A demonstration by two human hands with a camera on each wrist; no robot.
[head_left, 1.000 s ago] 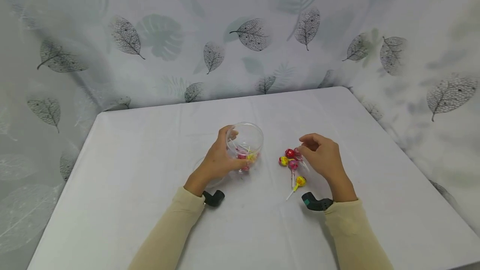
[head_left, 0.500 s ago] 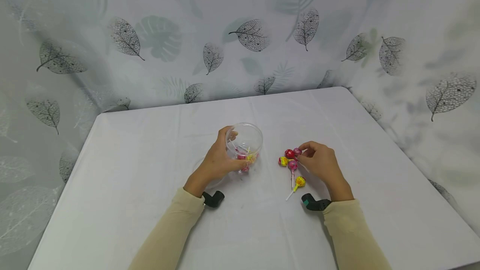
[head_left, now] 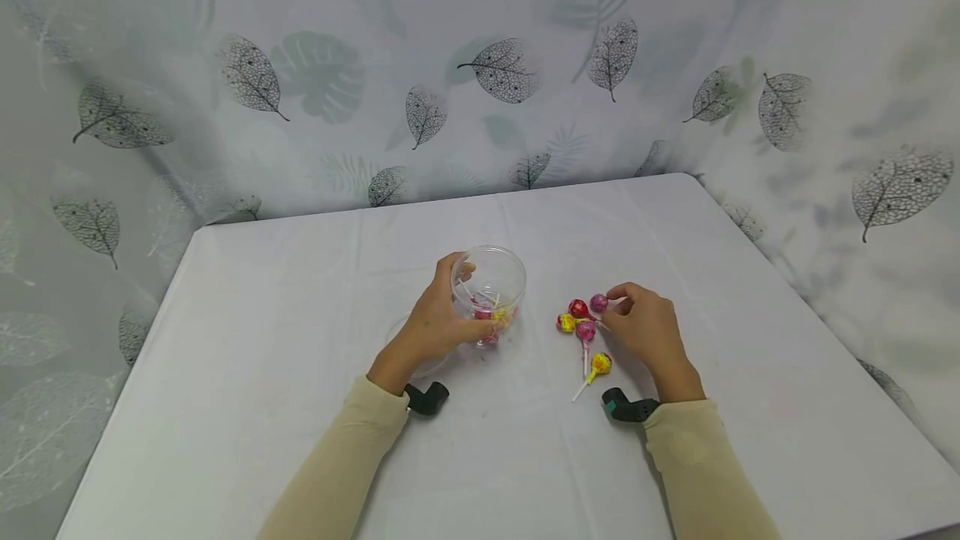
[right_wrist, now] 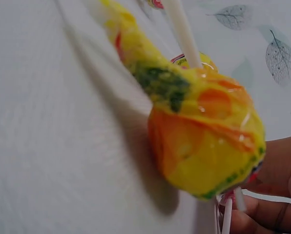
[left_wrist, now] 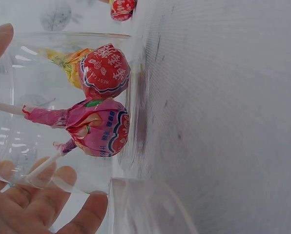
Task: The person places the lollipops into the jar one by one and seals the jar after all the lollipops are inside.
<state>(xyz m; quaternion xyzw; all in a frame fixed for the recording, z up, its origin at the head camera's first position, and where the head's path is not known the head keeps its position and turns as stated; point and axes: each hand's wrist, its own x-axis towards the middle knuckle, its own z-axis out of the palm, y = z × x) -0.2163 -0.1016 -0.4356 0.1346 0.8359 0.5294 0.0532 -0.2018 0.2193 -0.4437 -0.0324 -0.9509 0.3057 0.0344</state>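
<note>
My left hand [head_left: 450, 307] grips a clear plastic jar [head_left: 489, 283] standing on the white table [head_left: 262, 315]. Several wrapped lollipops lie inside it, among them a red one [left_wrist: 104, 70] and a pink one [left_wrist: 101, 129]. My left fingers [left_wrist: 23, 200] show through the jar wall. To the right, my right hand [head_left: 613, 308] pinches the stick of a pink lollipop [head_left: 598, 302]. Beside it lie a red lollipop [head_left: 577, 307], a yellow one [head_left: 566, 322], another pink one [head_left: 586, 329] and a yellow-orange one [head_left: 601, 362], which fills the right wrist view [right_wrist: 209, 141].
A clear lid [left_wrist: 145, 209] lies on the table next to the jar, mostly hidden under my left hand in the head view. A leaf-printed curtain [head_left: 502, 73] hangs behind and around the table. The table edges run close at left, right and front.
My right hand has come down from above the loose lollipops and closed its fingertips on the pink lollipop's stick. The left hand and the jar have stayed put.
</note>
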